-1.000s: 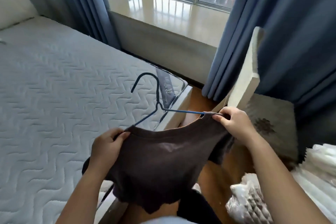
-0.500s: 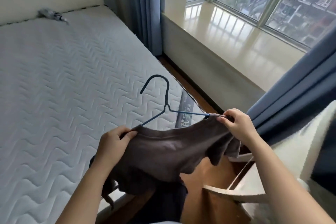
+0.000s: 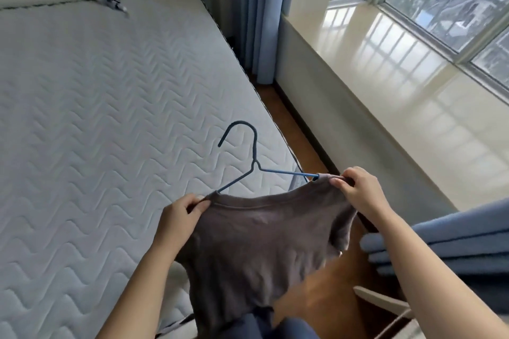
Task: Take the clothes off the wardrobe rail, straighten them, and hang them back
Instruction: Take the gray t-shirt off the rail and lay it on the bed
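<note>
Brown knit T-shirt (image 3: pixel 261 242) hangs at 6 o'clock on a thin blue wire hanger (image 3: pixel 254 151), beside the white quilted mattress (image 3: pixel 96 132), each shoulder pinched, left hand (image 3: pixel 180 215) at 7 o'clock, right hand (image 3: pixel 358 190) at 4, seemingly to pull the neckline straight
</note>
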Available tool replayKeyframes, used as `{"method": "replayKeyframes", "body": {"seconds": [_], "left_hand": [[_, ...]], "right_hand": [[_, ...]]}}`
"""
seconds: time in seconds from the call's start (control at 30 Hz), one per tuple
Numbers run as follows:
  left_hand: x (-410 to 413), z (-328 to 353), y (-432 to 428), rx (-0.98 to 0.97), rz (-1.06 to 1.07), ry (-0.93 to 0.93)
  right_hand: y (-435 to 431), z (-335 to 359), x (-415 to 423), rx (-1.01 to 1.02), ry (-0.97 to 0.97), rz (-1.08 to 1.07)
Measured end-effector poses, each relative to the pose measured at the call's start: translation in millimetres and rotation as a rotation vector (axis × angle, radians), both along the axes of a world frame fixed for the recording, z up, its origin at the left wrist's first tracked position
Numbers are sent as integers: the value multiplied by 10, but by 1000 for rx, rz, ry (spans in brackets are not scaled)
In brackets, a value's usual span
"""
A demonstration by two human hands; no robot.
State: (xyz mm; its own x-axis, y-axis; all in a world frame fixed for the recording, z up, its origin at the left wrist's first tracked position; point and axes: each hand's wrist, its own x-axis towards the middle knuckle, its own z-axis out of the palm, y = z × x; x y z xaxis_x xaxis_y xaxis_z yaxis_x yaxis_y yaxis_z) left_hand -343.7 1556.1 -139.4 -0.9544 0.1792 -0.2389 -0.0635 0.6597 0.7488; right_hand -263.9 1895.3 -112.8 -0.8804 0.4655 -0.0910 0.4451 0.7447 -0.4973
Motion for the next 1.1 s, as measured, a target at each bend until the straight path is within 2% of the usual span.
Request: {"method": "replayKeyframes", "body": {"seconds": [0.27,0.57,0.83,1.1], "left_hand": [[-322,-375,-39,-101,194,-64],[-1038,-679,88,-189,382,-91],[-2178,-1394,173,-275,342,-81],[-3250,-2320,338,-297,355,-47]], "right_hand": [[226,-348,-832,-25,-78,152],[467,-1042,-1883,-63,-271,405],[548,-1868,-2895,-60,-289,337],[718,-2625,-3862,-23,-214,269]]}}
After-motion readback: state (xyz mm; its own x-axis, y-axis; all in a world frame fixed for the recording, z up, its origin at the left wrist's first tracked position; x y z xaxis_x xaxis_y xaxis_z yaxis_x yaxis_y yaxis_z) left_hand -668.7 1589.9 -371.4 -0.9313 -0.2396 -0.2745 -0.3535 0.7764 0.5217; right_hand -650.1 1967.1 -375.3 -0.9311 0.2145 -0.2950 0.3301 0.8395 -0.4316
